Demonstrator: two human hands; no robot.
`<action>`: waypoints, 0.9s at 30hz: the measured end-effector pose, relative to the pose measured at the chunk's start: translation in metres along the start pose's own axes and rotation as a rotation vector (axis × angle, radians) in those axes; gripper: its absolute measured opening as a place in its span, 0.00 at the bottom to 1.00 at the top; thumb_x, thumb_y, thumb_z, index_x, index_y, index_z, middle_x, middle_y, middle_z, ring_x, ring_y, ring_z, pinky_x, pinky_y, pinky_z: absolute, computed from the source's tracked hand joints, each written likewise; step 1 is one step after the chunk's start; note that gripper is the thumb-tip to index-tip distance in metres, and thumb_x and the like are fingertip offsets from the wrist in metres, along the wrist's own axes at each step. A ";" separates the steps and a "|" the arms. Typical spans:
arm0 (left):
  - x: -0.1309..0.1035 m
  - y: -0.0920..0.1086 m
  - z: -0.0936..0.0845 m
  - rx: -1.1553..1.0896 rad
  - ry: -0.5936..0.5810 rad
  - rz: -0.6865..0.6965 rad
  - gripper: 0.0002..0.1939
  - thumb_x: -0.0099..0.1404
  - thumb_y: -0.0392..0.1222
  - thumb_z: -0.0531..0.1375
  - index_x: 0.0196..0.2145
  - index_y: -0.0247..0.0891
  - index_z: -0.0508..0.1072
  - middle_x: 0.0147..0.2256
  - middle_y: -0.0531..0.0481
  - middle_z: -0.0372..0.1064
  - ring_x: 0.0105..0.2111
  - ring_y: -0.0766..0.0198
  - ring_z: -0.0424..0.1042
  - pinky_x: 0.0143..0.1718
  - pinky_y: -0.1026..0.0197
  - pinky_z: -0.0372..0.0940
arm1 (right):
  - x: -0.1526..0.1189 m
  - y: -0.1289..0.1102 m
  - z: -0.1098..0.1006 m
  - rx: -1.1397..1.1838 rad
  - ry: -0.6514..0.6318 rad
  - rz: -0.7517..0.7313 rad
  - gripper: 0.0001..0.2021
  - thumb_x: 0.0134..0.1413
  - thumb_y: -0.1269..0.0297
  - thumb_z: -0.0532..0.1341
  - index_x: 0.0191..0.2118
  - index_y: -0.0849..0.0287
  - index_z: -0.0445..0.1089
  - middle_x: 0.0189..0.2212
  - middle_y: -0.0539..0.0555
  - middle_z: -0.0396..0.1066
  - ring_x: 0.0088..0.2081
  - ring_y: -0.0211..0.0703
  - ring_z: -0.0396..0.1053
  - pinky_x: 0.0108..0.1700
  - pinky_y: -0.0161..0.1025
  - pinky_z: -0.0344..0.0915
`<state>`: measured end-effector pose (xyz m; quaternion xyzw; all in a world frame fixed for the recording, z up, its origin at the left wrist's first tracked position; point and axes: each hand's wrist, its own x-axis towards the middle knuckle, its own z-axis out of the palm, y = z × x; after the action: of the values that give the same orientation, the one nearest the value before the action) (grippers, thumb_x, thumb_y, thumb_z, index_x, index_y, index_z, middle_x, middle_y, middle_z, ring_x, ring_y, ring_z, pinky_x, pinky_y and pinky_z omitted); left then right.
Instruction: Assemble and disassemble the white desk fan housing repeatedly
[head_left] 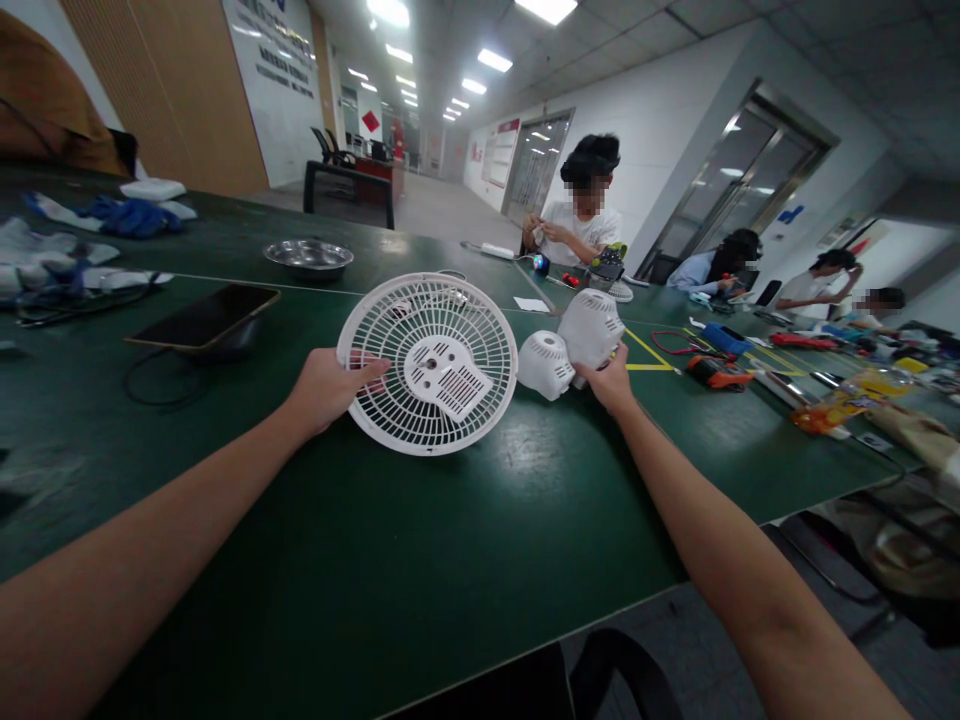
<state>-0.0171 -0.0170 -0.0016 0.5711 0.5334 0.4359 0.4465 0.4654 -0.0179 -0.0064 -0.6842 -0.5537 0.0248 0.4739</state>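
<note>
You are seated at a dark green desk (420,560), both forearms reaching forward over it. Your left grip (319,392) is closed on the left edge of a round white fan grille (452,380), thumb across the bars on the near side. The grille is tilted up in front of you, its slotted central plate facing you; whether its lower rim touches the desk you cannot tell from this view.

Just to its right, your right grip (609,382) is closed around a white vented housing (592,328), thumb underneath. A smaller white housing (546,365) sits against its left side; whether your fingers hold that one too is hidden.

Farther left, a phone (206,315) lies on a dark object near a looped black cable (161,402). Beyond the grille, toward the left, is a shiny metal bowl (309,262). Across the desk, a co-worker (581,225) in a white shirt has both hands raised together. To your right lie an orange-and-black device (718,374) and a plastic bottle (855,398) on its side.
</note>
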 end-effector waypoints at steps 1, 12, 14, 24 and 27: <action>0.000 0.000 0.000 0.002 0.006 0.002 0.13 0.60 0.47 0.71 0.37 0.37 0.78 0.29 0.50 0.79 0.32 0.52 0.81 0.33 0.48 0.76 | -0.001 -0.003 0.001 -0.036 0.036 0.049 0.50 0.33 0.47 0.73 0.62 0.57 0.53 0.47 0.62 0.74 0.48 0.58 0.74 0.56 0.59 0.67; -0.002 0.003 0.002 -0.026 0.035 0.020 0.10 0.57 0.45 0.71 0.33 0.38 0.79 0.29 0.45 0.79 0.29 0.52 0.80 0.31 0.52 0.76 | -0.018 -0.074 0.006 0.200 0.368 -0.167 0.46 0.42 0.48 0.71 0.62 0.57 0.48 0.52 0.65 0.71 0.48 0.56 0.76 0.48 0.50 0.73; -0.003 0.005 0.002 -0.014 0.040 0.017 0.09 0.57 0.44 0.71 0.33 0.38 0.79 0.29 0.45 0.79 0.29 0.53 0.80 0.31 0.52 0.75 | -0.025 -0.080 0.015 0.182 0.292 -0.173 0.47 0.40 0.49 0.72 0.62 0.57 0.49 0.50 0.63 0.73 0.47 0.57 0.76 0.48 0.51 0.73; -0.006 0.012 0.003 0.015 0.024 -0.049 0.11 0.61 0.43 0.70 0.38 0.35 0.79 0.31 0.47 0.79 0.31 0.57 0.80 0.35 0.54 0.75 | -0.025 -0.066 0.027 0.161 0.209 -0.081 0.45 0.35 0.49 0.74 0.59 0.56 0.56 0.48 0.62 0.75 0.46 0.58 0.76 0.50 0.56 0.72; -0.007 0.013 0.003 0.026 0.016 -0.046 0.11 0.63 0.41 0.69 0.41 0.31 0.78 0.30 0.48 0.79 0.31 0.59 0.79 0.35 0.55 0.75 | -0.011 -0.053 0.012 0.207 0.296 -0.076 0.45 0.36 0.50 0.74 0.60 0.55 0.54 0.49 0.62 0.75 0.45 0.56 0.77 0.49 0.55 0.72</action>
<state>-0.0120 -0.0245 0.0106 0.5609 0.5555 0.4233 0.4445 0.4153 -0.0227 0.0173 -0.6065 -0.4978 -0.0373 0.6188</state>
